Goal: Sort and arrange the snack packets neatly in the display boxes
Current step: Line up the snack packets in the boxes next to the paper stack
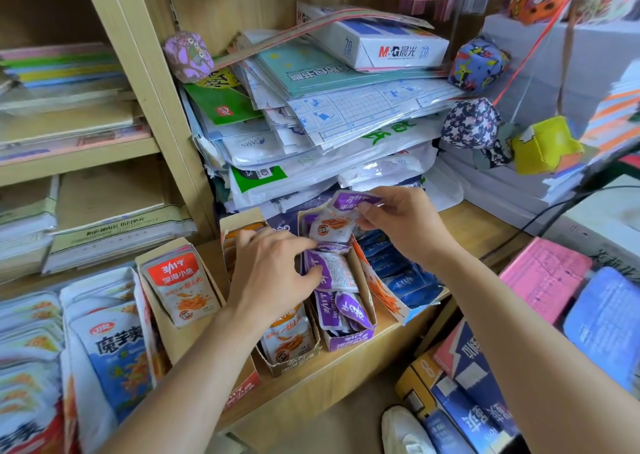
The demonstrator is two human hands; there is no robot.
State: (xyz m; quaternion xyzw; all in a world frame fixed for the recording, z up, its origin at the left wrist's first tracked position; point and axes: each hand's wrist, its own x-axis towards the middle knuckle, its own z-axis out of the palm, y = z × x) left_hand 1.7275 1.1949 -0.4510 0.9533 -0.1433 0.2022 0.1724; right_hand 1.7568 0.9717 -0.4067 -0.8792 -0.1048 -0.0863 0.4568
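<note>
Right hand [401,223] pinches a packet [346,201], box [349,341] beneath it. Our left hand [273,277] grips the stack [332,270], likely steadying it.

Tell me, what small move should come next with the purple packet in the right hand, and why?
Probably lower the purple packet, pinched in the right hand, into the back of the purple box. It hangs above that box, the packets inside match its colour, and the left hand pinches the middle packet, perhaps steadying the row.
</note>
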